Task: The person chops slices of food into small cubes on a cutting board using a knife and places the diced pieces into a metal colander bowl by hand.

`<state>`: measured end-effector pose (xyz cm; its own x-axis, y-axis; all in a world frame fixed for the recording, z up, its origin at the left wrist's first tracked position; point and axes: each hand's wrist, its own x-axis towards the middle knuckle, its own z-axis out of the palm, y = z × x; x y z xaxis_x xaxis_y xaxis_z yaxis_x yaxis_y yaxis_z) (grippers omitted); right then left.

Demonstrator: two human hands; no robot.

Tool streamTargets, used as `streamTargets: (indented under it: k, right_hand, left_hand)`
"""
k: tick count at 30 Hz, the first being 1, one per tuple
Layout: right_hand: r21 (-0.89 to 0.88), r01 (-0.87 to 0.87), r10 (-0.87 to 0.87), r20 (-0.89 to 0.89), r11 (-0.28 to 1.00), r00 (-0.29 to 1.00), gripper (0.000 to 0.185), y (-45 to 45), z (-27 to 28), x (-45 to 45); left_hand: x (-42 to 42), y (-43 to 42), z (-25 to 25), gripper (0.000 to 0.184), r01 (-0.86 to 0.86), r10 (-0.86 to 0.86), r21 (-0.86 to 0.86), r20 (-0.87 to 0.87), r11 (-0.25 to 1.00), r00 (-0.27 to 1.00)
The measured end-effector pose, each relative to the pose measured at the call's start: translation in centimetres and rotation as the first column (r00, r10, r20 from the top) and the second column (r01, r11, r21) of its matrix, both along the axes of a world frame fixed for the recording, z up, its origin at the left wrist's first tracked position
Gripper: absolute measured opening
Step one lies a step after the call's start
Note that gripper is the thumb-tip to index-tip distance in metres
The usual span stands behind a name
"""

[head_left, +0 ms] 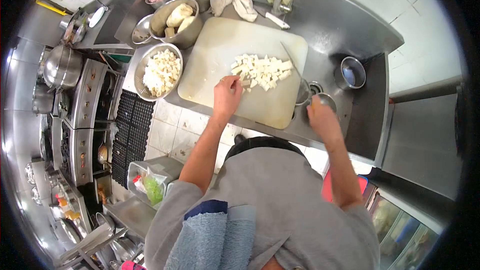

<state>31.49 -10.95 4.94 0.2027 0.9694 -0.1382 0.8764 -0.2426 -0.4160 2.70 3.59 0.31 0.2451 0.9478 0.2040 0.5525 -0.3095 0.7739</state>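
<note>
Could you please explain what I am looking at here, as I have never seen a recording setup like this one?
There is no machine here: a person is working with two bare hands. The single picture comes from a camera worn on the head, looking forward and down, so the person's grey shirt fills the bottom.

Ahead is a large pale cutting board set over a metal sink. On it lies a pile of pale, cut cubes. To its left are a colander with more cubes and a pot with bigger pale pieces.

The left hand has its fingertips at pieces beside the pile; whether it grips one is unclear. The right hand appears to hold a long knife, its blade reaching over the board's right side.
</note>
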Motion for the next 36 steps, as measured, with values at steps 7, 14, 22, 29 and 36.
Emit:
streamTargets:
  k: [7,14,22,29,36]
  right_hand:
    - [-0.045,0.022,-0.024,-0.035,0.999,0.999,0.021,1.5,-1.7,-5.4]
    - [0.043,0.027,-0.019,-0.191,0.999,0.981,0.02,3.4,-0.4,-10.0]
    - [-0.328,0.17,-0.362,-0.713,0.929,0.601,0.021,1.4,0.1,-4.9]
    - [-0.394,0.021,-0.364,-0.824,0.919,0.435,0.021,-3.2,-1.1,-1.2]
    - [-0.335,-0.118,-0.262,-0.875,0.935,0.408,0.021,-2.9,-2.1,-4.0]
  left_hand:
    - [-2.7,-0.5,-0.8,0.099,0.206,-0.14,0.176,-0.329,0.963,0.934]
    - [-0.4,0.5,0.4,0.123,0.241,-0.164,0.128,-0.438,0.962,0.884]
    - [3.4,0.1,-1.0,0.11,0.029,0.058,0.236,-0.356,0.971,0.933]
    - [4.2,0.0,-1.3,0.091,-0.028,0.1,0.205,-0.349,0.978,0.932]
    - [9.3,-0.2,-0.1,0.073,-0.22,0.324,0.294,-0.375,0.93,0.869]
